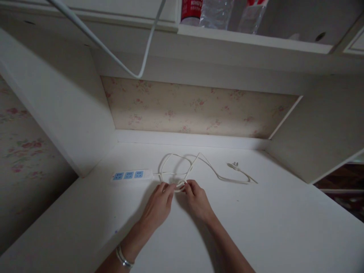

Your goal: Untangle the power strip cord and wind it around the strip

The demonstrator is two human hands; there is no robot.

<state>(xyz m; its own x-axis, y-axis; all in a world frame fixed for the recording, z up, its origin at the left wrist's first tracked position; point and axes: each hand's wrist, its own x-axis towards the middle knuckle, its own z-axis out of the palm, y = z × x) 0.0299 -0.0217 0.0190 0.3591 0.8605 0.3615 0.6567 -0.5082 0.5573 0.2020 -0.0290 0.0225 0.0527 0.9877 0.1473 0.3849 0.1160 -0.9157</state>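
A white power strip (132, 174) with blue sockets lies on the white desktop (256, 227), left of centre. Its white cord (209, 163) runs right in loose loops and ends in a plug (234, 166) at the right, prongs upward. My left hand (162, 197), with a silver bracelet on the wrist, has its fingers closed on the cord near the strip. Close beside it, my right hand (196, 196) pinches the cord where several strands cross. The fingertips partly hide the crossing, so whether it is knotted cannot be told.
Side panels (315, 121) rise left and right of the desktop, with floral wallpaper (196, 108) behind. Overhead, a shelf (256, 40) bears a red container (191, 11) and clear plastic bottles (217, 13). A pale bent rod or cable (113, 57) hangs down at upper left.
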